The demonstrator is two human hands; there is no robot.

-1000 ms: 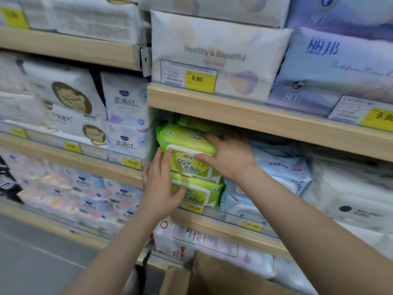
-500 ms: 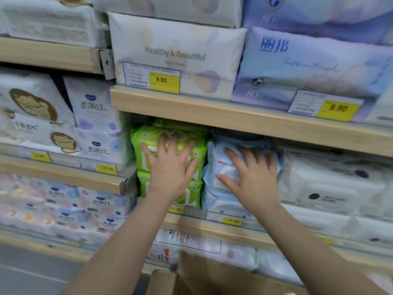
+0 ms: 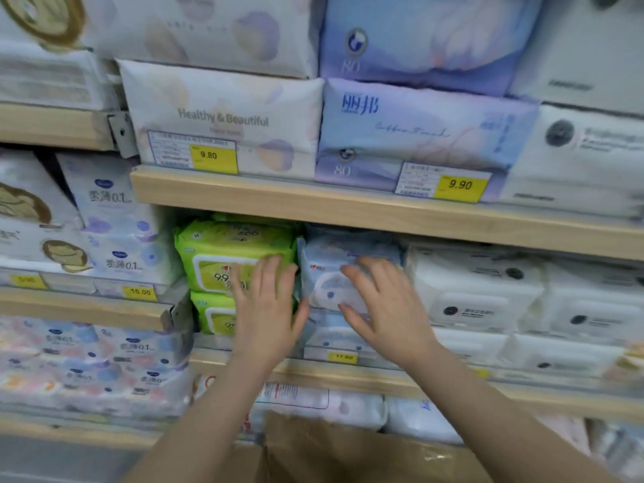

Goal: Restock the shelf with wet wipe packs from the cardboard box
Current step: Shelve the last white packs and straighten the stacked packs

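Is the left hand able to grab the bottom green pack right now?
Probably yes. The left hand lies flat against the front of the green packs, and the bottom green pack sits at the shelf's open front with nothing before it. The top green pack rests on it, so pulling may drag that.

- Left hand is raised ahead with fingers straight and slightly spread, palm facing forward.
- Right hand is beside it at the same height (fingers extended and fanned, somewhat blurred).
- Both bare forearms rise from the lower edge, angling inward towards the hands.
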